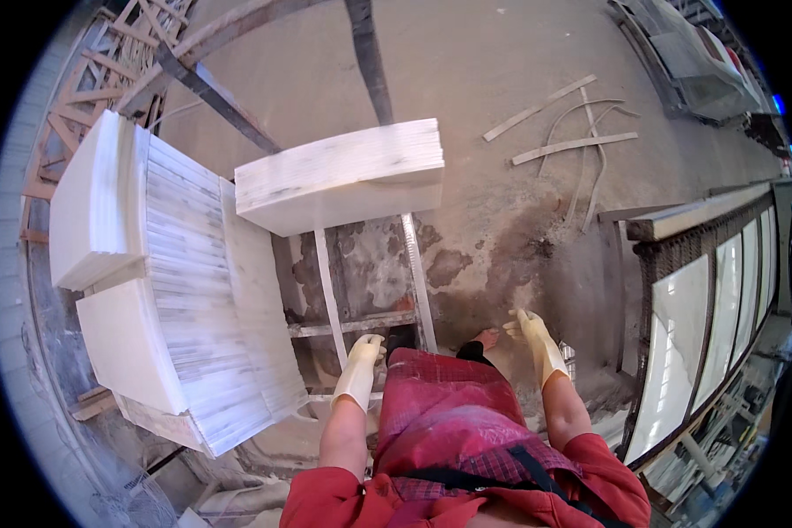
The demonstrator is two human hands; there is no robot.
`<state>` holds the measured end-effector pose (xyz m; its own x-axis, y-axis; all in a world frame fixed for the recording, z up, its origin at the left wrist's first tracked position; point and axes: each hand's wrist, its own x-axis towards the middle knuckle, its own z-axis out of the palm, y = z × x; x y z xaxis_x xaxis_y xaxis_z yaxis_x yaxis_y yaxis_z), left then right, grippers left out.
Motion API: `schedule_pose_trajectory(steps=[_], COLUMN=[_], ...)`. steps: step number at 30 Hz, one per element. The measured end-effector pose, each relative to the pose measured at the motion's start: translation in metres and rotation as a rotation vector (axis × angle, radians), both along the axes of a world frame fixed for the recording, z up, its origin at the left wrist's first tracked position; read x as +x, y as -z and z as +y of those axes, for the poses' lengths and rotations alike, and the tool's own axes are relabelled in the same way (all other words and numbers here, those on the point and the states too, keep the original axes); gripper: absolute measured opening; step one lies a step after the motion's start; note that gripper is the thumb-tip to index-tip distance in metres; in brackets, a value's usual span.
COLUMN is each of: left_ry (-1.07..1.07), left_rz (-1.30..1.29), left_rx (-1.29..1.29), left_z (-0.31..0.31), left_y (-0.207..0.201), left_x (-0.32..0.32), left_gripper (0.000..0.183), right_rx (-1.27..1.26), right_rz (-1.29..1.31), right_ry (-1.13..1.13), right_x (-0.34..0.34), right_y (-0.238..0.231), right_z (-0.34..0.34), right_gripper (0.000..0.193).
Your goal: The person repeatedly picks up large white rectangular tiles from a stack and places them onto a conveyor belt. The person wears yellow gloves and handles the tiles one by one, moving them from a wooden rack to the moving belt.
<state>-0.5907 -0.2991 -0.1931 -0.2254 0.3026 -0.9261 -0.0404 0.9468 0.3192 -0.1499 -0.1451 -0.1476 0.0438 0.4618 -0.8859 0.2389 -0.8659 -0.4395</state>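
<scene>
Cream rubber gloves cover both of my hands. My left hand (363,354) hangs in front of me with its fingers curled in, and nothing shows in them. Nearest to it is a metal frame (330,299) with pale rails. My right hand (530,333) hangs out to the right, its fingers stretched and holding nothing. Ahead, a stack of white slabs (343,180) lies across the far part of the frame. To the left stands a larger pile of white slabs (211,290), set on edge in tight rows. Neither hand touches the slabs.
A conveyor-like rack (722,224) on the right carries glossy white panels (673,352). Loose strips (575,148) lie on the dusty floor ahead. Dark metal bars (220,106) rise beyond the slabs; wooden lattice crates (88,97) stand at the far left. A red apron (444,396) covers my front.
</scene>
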Motion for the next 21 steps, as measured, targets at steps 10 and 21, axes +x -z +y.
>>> schedule_pose_trajectory(steps=[10,21], left_ry=[-0.218,-0.486], left_rz=[0.076,0.499], left_rx=[0.178,0.425], left_z=[0.043,0.207], left_y=[0.112,0.075], left_x=[-0.132,-0.294], left_gripper=[0.032,0.055], right_rx=[0.949,1.666], right_rz=[-0.606,-0.322], right_ry=[-0.728,-1.323], right_x=[-0.2,-0.418], right_y=[0.05,0.005], right_z=[0.19,0.384], right_gripper=[0.042,0.051])
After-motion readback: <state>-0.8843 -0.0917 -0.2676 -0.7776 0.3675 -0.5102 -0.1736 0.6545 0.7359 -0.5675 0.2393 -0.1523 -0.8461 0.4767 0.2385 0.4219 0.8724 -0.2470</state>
